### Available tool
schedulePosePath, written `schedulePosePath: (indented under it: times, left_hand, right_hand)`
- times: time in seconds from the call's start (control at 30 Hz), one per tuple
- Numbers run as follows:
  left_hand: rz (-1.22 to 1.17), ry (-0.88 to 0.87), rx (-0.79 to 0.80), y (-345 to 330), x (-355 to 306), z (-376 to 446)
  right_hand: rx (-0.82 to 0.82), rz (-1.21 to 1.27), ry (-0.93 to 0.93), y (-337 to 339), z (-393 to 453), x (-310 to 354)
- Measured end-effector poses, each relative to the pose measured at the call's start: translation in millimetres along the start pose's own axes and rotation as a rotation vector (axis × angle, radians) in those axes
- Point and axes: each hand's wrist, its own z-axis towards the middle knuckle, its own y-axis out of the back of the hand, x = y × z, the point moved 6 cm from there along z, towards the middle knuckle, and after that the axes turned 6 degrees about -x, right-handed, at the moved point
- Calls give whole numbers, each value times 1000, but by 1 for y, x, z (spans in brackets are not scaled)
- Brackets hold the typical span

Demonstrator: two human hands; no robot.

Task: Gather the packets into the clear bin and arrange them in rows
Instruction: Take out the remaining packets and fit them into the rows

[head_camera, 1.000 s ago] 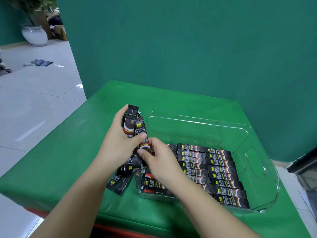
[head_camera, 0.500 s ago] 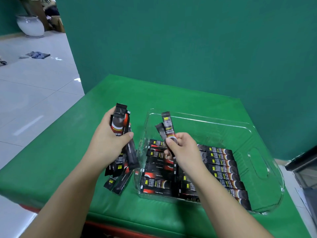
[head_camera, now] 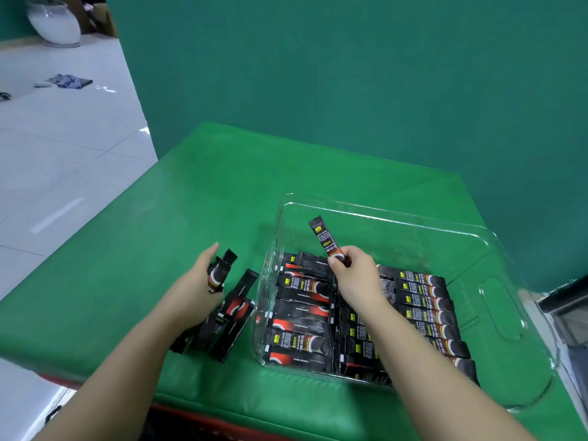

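The clear bin [head_camera: 496, 249] stands on the green table, holding several black and red packets in rows [head_camera: 302, 316] across its near half. Over those rows my right hand [head_camera: 356, 275] pinches a single packet [head_camera: 324, 238] by its lower end, the packet pointing up and away. Left of the bin, my left hand [head_camera: 197, 291] is low over a loose pile of packets [head_camera: 229, 319] on the table and grips a bunch of them [head_camera: 219, 272]. My right forearm hides part of the middle rows.
The green table [head_camera: 222, 192] ends close in front of me and at the left, where white floor tiles begin. A green wall stands behind it. A dark object [head_camera: 569, 310] sits at the right edge, past the bin.
My left hand dropped from chest height down to the table with its bunch of packets. My right hand stays over the bin with one packet instead of two.
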Motion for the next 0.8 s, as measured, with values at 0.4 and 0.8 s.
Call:
schedulePosePath:
  times: [0.4,0.8]
  left_hand:
    - [135,-23,-7,-13,9,3]
    - [154,-13,-18,-14,8,3]
  right_hand:
    - [-34,-18,3,-30,12,2]
    - [-93,-99,172,-25,14,10]
